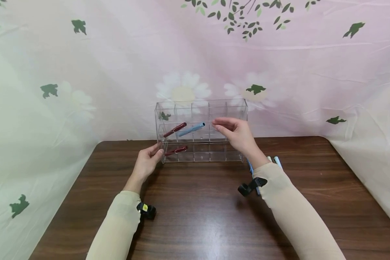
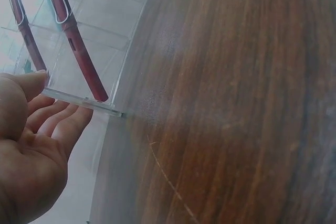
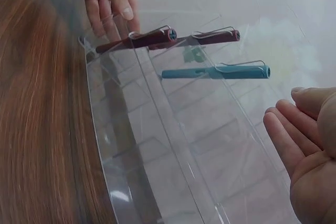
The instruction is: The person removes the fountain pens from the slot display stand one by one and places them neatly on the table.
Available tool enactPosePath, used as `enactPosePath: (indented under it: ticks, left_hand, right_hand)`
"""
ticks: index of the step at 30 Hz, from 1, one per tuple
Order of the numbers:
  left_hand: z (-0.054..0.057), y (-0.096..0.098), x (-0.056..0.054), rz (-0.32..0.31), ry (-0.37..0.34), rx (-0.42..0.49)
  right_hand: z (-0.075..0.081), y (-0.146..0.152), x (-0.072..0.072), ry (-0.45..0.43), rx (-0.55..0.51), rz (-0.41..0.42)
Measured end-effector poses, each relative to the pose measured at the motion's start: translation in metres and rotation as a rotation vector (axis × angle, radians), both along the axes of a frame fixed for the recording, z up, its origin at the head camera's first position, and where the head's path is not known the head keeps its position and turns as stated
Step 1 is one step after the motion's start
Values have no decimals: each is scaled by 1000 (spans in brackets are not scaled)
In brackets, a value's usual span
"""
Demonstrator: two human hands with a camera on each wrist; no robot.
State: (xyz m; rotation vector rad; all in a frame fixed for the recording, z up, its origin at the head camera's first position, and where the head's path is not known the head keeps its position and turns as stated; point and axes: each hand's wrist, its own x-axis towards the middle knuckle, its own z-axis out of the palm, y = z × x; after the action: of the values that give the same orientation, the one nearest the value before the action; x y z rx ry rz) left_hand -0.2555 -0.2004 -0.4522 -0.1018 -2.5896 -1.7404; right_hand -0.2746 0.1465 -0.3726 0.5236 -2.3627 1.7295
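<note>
A clear plastic pen organizer (image 1: 201,157) with rows of compartments stands toward the back of the table. My left hand (image 1: 147,159) grips its left end, thumb at the front and fingers behind the side wall (image 2: 79,100). Two dark red pens (image 1: 176,151) lean in the leftmost compartments, one in the lower row and one above. A light blue pen (image 3: 215,72) leans in the upper row, just right of the upper red pen (image 1: 175,129). Beside the blue pen's cap end my right hand (image 1: 235,133) hovers, fingers extended and holding nothing.
More pens, blue and pale ones (image 1: 277,161), lie on the brown wooden table (image 1: 195,206) to the right, partly hidden by my right forearm. A floral cloth (image 1: 123,72) hangs right behind the table. Dark wrist cameras (image 1: 248,187) are strapped to both sleeves.
</note>
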Motion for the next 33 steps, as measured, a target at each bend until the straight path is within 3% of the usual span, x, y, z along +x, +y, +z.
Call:
enactPosePath:
  ticks: [6, 17, 33]
  left_hand:
    - [1, 0, 0, -5, 8, -11]
    - [2, 1, 1, 8, -2, -31]
    - [1, 0, 1, 14, -20, -32]
  right_hand:
    - [-3, -15, -5, 2, -6, 9]
    - [-1, -36, -4, -77, 58, -5]
    - [-5, -45, -7, -76, -38, -55]
